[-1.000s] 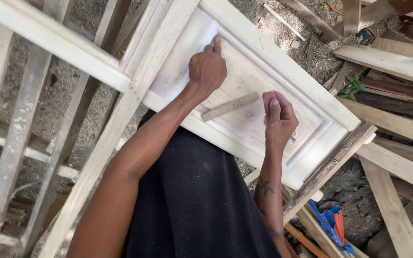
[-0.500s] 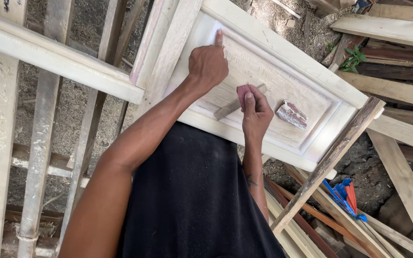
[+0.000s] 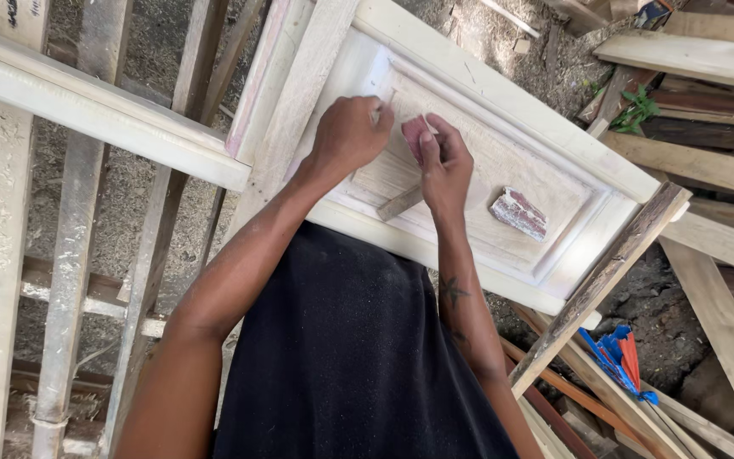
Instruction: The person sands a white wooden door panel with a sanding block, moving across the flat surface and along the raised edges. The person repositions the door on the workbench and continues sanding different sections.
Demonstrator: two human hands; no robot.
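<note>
The pink sanding pad point(image 3: 415, 136) sat pinched in my right hand point(image 3: 443, 170), thumb on one side and fingertips point(image 3: 435, 127) on the other, pressed against the raised centre field of the pale wooden panel door point(image 3: 503, 102). The pad looked soft and light; I judged it would flex to the moulding and was best held by its edges, as I had it. My left hand point(image 3: 350, 136) was curled nearly closed just beside it on the upper left corner of the raised field, gripping something thin and pale; the view did not let me tell what.

The door itself was stiff, flat and likely heavy. It rested tilted across rough timber supports point(image 3: 605, 272), and the frame rails appeared to be the sound places to grip it. A short wooden stick point(image 3: 401, 204) lay on the panel under my right wrist. A folded scrap of worn sandpaper point(image 3: 520, 212) lay on the panel to the right, apart from both hands. Loose boards point(image 3: 698, 59) and sawdust-covered ground point(image 3: 511, 51) surrounded the work.
</note>
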